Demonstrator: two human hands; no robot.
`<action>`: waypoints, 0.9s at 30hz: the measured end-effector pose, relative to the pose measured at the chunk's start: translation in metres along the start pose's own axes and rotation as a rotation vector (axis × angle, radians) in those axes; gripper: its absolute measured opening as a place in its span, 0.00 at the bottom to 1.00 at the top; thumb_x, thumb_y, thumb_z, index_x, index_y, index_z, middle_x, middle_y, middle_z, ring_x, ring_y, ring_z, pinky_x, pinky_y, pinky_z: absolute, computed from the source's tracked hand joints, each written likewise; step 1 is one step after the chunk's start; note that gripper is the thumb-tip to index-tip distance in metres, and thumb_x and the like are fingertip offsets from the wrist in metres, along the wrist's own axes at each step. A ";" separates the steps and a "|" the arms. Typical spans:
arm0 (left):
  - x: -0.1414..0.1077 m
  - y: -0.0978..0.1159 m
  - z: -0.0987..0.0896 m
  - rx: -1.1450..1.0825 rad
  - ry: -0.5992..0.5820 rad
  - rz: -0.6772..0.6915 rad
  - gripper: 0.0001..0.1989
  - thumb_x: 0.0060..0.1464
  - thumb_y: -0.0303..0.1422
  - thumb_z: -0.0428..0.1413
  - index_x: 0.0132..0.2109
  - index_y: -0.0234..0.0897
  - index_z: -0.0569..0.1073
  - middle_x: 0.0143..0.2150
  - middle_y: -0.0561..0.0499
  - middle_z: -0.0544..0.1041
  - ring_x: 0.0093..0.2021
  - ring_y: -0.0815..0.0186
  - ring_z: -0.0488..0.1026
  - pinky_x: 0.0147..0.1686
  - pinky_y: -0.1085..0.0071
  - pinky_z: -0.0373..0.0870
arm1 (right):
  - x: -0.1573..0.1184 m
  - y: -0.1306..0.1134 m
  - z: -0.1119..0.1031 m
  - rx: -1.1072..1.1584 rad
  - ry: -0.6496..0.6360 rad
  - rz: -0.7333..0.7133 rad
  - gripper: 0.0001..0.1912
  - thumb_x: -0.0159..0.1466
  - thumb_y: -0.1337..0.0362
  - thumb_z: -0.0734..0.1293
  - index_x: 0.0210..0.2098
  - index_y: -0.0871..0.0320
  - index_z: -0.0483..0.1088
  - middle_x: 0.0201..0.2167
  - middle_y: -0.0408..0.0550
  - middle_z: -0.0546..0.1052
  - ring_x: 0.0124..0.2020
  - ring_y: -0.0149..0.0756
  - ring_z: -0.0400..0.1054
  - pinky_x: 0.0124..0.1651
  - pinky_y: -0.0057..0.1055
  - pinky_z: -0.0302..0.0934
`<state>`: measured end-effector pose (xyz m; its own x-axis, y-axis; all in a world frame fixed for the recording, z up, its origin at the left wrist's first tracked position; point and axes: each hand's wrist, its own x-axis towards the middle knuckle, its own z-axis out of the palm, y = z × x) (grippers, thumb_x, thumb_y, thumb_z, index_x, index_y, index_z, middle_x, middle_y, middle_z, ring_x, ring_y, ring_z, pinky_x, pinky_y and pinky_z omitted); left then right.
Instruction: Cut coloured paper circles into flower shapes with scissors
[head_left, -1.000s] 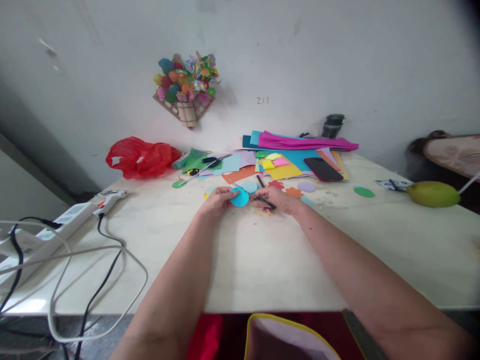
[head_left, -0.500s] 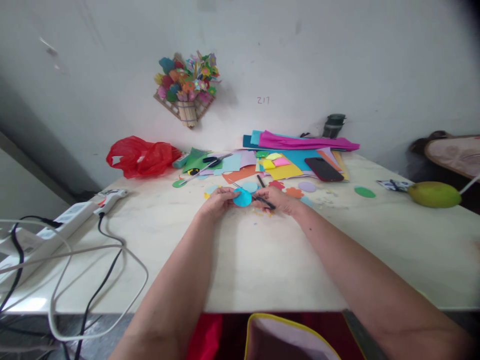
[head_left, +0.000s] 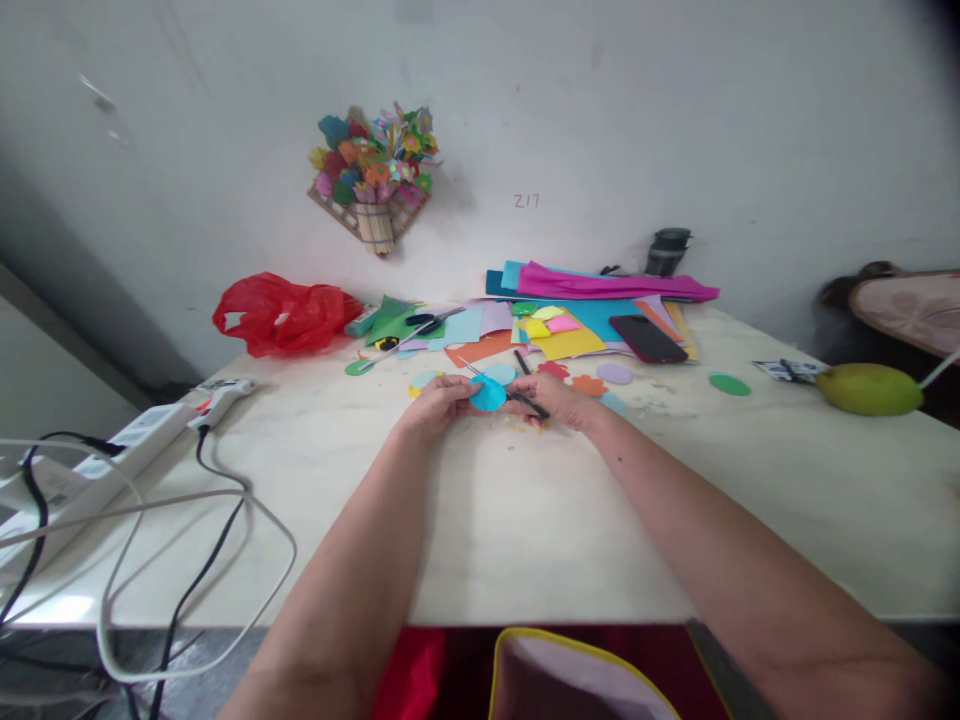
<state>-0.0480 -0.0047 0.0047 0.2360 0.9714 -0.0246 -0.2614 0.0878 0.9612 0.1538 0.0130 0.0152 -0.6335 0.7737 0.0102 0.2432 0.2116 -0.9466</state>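
Observation:
My left hand (head_left: pixel 439 405) pinches the left edge of a round blue piece (head_left: pixel 489 394) just above the table. Dark-handled scissors (head_left: pixel 529 405) are in my right hand (head_left: pixel 556 398), with its fingers round the handles. The scissor blades reach left to the blue circle, and the thin tips show above its upper left edge. Small yellow scraps lie below the hands. Behind the circle is a light blue disc (head_left: pixel 501 374). To the right lie a red flower shape (head_left: pixel 553 370), an orange flower shape (head_left: pixel 589 385) and a lilac oval (head_left: pixel 614 374).
Coloured sheets (head_left: pixel 570 343) and a phone (head_left: pixel 648 339) lie at the back. A red plastic bag (head_left: pixel 281 315) and a second pair of scissors (head_left: pixel 427 321) are at back left. White power strips (head_left: pixel 142 435) with cables lie left. A green-yellow fruit (head_left: pixel 868 389) sits right.
The blue circle has shifted very slightly to the right and turned a little. Both hands stay almost where they were, holding the same things.

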 end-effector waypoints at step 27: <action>0.001 0.001 -0.001 -0.005 0.081 0.049 0.12 0.33 0.32 0.67 0.26 0.30 0.75 0.23 0.48 0.76 0.23 0.68 0.71 0.27 0.73 0.67 | 0.002 0.004 -0.003 -0.007 0.029 0.056 0.17 0.47 0.57 0.73 0.31 0.63 0.70 0.14 0.38 0.66 0.13 0.22 0.57 0.15 0.21 0.52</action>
<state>-0.0487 -0.0035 0.0059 0.1465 0.9892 0.0007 -0.2754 0.0402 0.9605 0.1558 0.0171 0.0120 -0.5971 0.8015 -0.0331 0.2830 0.1718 -0.9436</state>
